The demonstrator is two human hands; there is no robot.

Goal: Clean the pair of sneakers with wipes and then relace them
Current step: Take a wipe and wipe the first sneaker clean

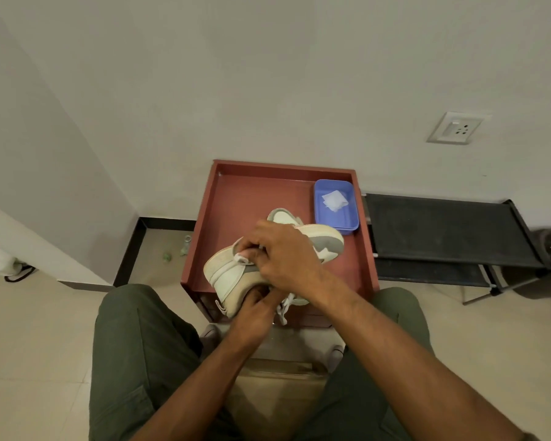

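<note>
Over red tray [236,198]: sneaker [233,275] sole-up, toe far-right; left hand [252,316] grips underneath, right hand [283,253] pinches wipe [243,257].

— What do we record of the room?
— Plain pale walls [268,74], meeting in a corner at left; a white socket plate [455,128] on the right wall area. Beige tiled floor [35,345] with dark skirting [131,249].
— Furniture?
— We note a reddish-brown table [252,192] against the wall and a black folding rack [442,230] beside it.
</note>
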